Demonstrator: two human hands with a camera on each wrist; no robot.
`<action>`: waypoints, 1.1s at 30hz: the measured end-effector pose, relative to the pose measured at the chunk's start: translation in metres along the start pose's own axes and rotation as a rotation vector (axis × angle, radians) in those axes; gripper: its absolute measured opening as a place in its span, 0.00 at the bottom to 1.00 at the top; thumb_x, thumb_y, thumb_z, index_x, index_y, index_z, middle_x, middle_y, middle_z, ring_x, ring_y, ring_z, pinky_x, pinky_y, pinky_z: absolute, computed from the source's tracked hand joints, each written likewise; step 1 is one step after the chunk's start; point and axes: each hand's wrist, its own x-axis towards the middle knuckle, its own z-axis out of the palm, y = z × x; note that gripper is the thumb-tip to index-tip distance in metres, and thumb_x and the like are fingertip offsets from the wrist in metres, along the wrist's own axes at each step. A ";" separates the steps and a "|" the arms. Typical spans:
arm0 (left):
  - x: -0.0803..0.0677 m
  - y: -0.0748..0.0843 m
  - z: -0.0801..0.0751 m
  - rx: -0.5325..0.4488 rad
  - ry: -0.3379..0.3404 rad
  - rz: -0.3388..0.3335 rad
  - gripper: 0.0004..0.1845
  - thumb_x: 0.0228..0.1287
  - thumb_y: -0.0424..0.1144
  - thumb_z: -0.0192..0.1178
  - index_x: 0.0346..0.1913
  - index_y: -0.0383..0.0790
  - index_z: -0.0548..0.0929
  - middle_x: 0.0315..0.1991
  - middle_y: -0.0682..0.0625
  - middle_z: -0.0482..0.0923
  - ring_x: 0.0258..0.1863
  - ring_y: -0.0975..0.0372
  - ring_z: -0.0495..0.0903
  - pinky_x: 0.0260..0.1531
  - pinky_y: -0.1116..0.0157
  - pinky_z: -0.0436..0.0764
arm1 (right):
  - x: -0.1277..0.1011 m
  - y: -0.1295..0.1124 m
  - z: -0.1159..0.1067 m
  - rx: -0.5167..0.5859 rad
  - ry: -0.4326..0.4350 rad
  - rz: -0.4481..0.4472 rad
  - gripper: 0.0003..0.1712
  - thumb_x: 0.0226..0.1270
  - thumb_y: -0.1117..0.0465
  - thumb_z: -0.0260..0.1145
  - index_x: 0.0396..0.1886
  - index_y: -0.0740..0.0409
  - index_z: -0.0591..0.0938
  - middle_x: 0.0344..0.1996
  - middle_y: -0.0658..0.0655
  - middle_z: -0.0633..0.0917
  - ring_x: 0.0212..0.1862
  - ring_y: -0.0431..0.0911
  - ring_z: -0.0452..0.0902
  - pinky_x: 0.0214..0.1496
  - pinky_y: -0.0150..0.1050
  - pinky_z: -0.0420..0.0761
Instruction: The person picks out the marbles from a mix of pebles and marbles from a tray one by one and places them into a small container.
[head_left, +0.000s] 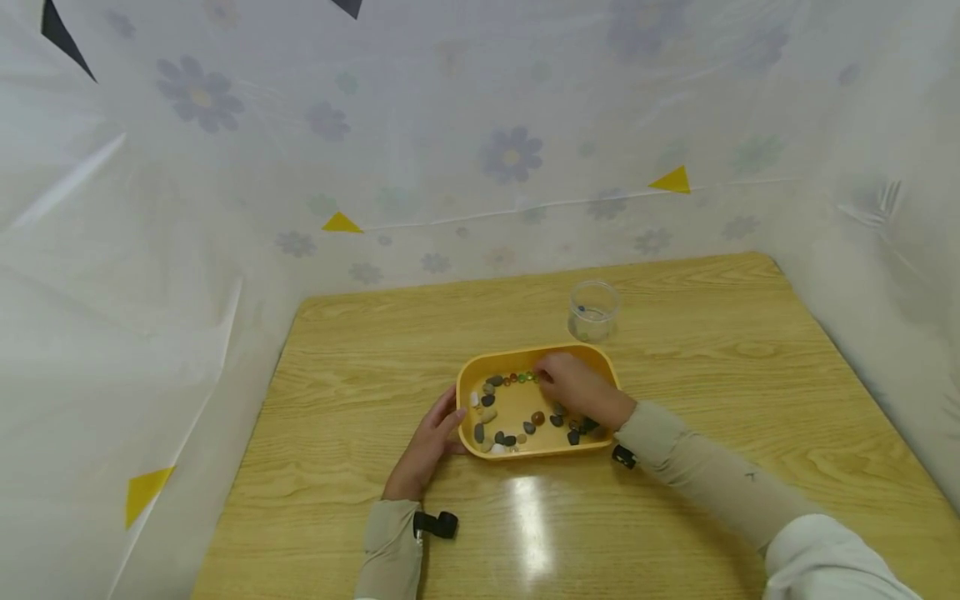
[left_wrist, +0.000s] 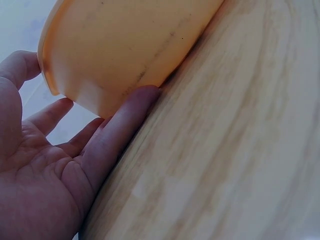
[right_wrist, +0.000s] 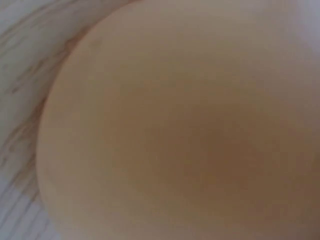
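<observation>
The left hand [head_left: 427, 442] braces the yellow tray [head_left: 468, 442] with straight fingers, steadying it while the right hand [head_left: 573, 387] reaches among the pebbles [head_left: 510, 417], finger state indiscernible.

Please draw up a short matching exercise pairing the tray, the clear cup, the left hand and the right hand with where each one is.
Things:
1. yellow tray
2. clear cup
3. left hand
4. right hand

Places:
A. against the tray's outer left wall
B. inside the tray, over the pebbles
C. behind the tray
D. middle of the wooden table

Pairs: 1-D, 2-C, 3-A, 4-B
</observation>
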 end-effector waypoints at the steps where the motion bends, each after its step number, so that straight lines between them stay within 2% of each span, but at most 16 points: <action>1: 0.000 0.000 0.000 0.002 0.003 0.003 0.29 0.70 0.45 0.51 0.71 0.55 0.57 0.69 0.47 0.56 0.56 0.49 0.71 0.34 0.55 0.83 | 0.000 0.000 0.001 -0.004 0.001 0.003 0.07 0.61 0.69 0.60 0.24 0.59 0.81 0.18 0.49 0.72 0.22 0.41 0.65 0.24 0.33 0.66; 5: 0.000 -0.001 0.001 0.004 -0.001 0.025 0.29 0.69 0.46 0.52 0.71 0.55 0.58 0.69 0.47 0.57 0.56 0.48 0.70 0.35 0.53 0.82 | 0.002 0.000 0.003 -0.010 -0.011 0.024 0.05 0.61 0.68 0.61 0.29 0.59 0.83 0.21 0.49 0.75 0.23 0.41 0.67 0.25 0.33 0.69; 10: 0.000 -0.003 0.000 0.003 0.012 0.021 0.28 0.69 0.47 0.52 0.70 0.59 0.60 0.67 0.50 0.59 0.56 0.49 0.71 0.34 0.53 0.82 | 0.004 -0.002 0.003 -0.021 -0.009 0.029 0.06 0.61 0.68 0.60 0.33 0.61 0.84 0.25 0.51 0.79 0.25 0.41 0.69 0.27 0.34 0.72; 17: 0.000 -0.001 0.000 0.000 0.008 0.006 0.28 0.69 0.47 0.52 0.70 0.59 0.60 0.67 0.50 0.59 0.56 0.49 0.70 0.34 0.53 0.82 | 0.004 -0.002 0.005 -0.028 -0.013 0.029 0.07 0.62 0.67 0.60 0.29 0.58 0.84 0.24 0.49 0.79 0.24 0.40 0.69 0.26 0.33 0.73; 26: -0.001 0.000 0.002 0.025 0.030 0.010 0.27 0.69 0.47 0.52 0.70 0.59 0.60 0.67 0.50 0.60 0.56 0.51 0.71 0.33 0.55 0.83 | 0.004 -0.001 0.008 -0.045 -0.023 0.052 0.07 0.63 0.66 0.60 0.31 0.58 0.85 0.27 0.50 0.79 0.25 0.40 0.69 0.27 0.33 0.73; 33: 0.000 0.000 0.001 0.012 0.015 0.018 0.29 0.69 0.47 0.52 0.70 0.57 0.59 0.67 0.48 0.59 0.56 0.51 0.70 0.33 0.55 0.83 | 0.003 0.000 0.009 -0.055 -0.021 0.053 0.06 0.63 0.65 0.61 0.32 0.58 0.84 0.26 0.49 0.78 0.25 0.39 0.69 0.27 0.32 0.72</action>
